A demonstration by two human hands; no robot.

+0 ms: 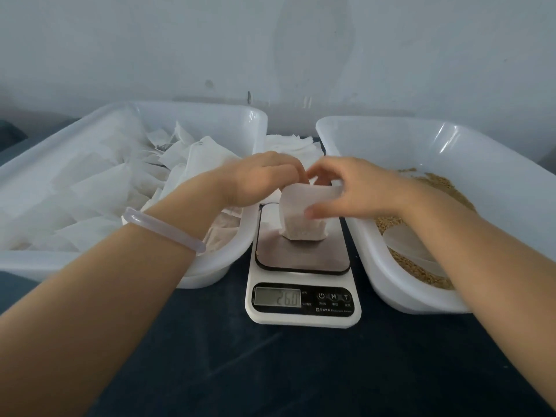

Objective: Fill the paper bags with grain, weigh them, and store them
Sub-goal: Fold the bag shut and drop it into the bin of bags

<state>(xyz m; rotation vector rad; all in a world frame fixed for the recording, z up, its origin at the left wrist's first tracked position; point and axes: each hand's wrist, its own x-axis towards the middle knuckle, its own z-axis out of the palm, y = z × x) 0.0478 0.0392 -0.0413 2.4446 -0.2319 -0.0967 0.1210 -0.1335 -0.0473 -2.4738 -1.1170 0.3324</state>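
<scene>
A pile of bags point(105, 191) lay in the left tub point(195, 108). The left hand point(264, 179) pinched the top of the paper bag point(301, 230), which stood on the scale point(301, 319) between the tubs. The right hand point(346, 188) gripped its mouth, thumb on the near face. Their hold probably skewed the reading, so both should let go, bag upright, before trusting it. Grain point(436, 183) lay in the right tub point(391, 124).
</scene>
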